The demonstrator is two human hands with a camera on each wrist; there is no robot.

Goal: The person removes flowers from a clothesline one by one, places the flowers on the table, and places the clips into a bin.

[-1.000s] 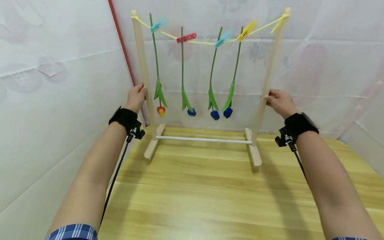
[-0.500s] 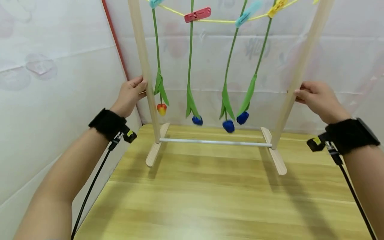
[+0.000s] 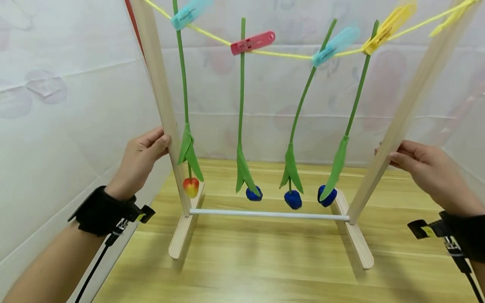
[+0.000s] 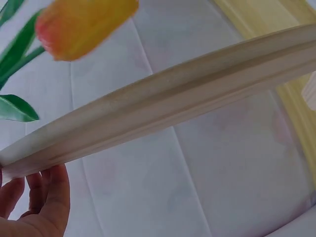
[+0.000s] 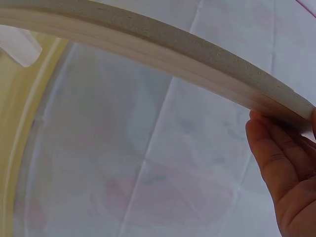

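Head view showed, nearest, two forearms with black wrist straps reaching over a pale yellow-grained wooden tabletop. The left hand curled its fingers round the left upright of a light unpainted wooden drying frame, and the right hand pinched the frame's right upright at about the same height; both grasps were confirmed by the wrist views, where fingers lay against the slat and the right palm closed beneath it. The frame stood on the tabletop on two flat wooden feet, joined by one thin white crossbar. Judging by the slender slats, it would be light, stiff but easily racked or tipped, so holding both uprights at mid-height seemed the sound place; the hanging load would sway. Farther back, one yellow string sagged between the uprights, carrying four clothes pegs: two pale blue, one red, one yellow. Four artificial tulips hung head-down from them: one orange-yellow bloom and three blue blooms. Behind all stood white sheeting.
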